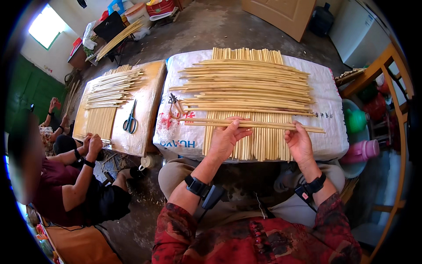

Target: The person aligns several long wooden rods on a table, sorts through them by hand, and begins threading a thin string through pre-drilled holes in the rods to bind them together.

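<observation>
The left hand [225,140] pinches a few thin sticks [269,125] between thumb and fingers; the right hand [300,143] pinches them too, nearer to their right end; they lie across, over a row of upright-laid sticks [255,147], whether touching I cannot tell; if one pinch becomes loose, a stick could roll or slip out; farther, the crosswise pile [250,86] could be disturbed, if the held sticks knock it.

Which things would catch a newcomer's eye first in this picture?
The crossed layers of pale sticks come first, spread over the white-covered table at the centre. Over its near side, the left hand and right hand hold a few loose sticks. Dark scissors lie on a second table at left.
</observation>
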